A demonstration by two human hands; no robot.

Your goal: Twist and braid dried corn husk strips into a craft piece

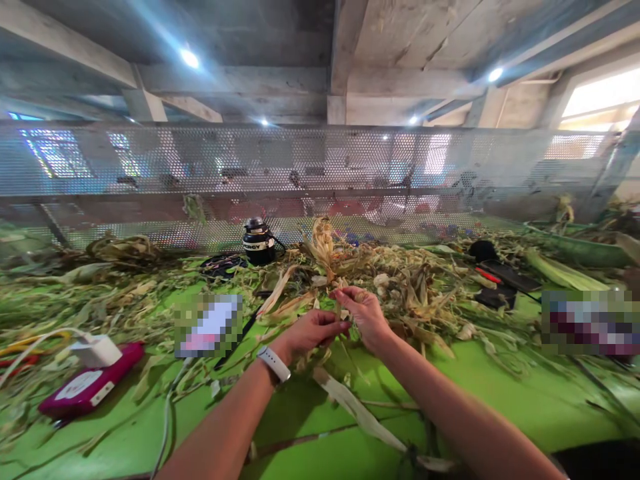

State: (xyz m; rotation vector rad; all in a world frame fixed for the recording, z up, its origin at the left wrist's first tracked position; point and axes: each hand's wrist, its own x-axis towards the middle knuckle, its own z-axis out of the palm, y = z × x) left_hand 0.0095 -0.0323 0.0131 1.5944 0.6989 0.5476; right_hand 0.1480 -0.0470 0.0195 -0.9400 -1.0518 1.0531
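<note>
My left hand, with a pale watch band at its wrist, is closed in a pinch at the middle of the view. Close against it, my right hand pinches too, thumb and fingers together. A thin strip of dry corn husk runs between the fingertips of both hands; the fingers cover part of it. Just beyond rises an upright bunch of dry husks. One long pale husk lies on the green tabletop below the hands.
Loose husks cover the table's far half. A black jar stands before the perforated metal screen. To the left lie a magenta power strip with a white charger and a blurred-out device. A green basket sits far right.
</note>
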